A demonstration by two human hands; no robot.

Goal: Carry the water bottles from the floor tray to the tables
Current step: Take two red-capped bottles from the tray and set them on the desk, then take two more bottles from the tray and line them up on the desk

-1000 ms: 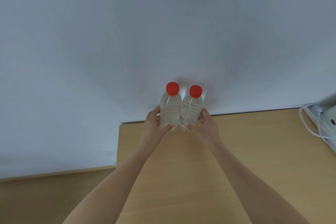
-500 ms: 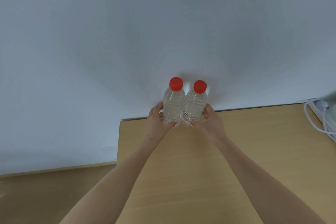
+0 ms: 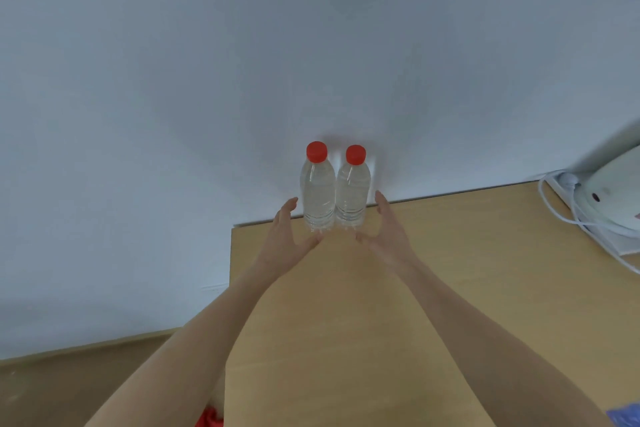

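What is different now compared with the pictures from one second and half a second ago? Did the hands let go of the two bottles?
Yes. The left hand and right hand released their bottles and opened, fingers spread just clear of the sides. The left bottle and right bottle stayed upright, side by side at the back edge of the table, by the wall, red caps on. The white cable at the right did not move.

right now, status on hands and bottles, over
Left hand open, right hand open, flanking the bottles. Left bottle and right bottle upright on table by the wall. White cable off right, clear.
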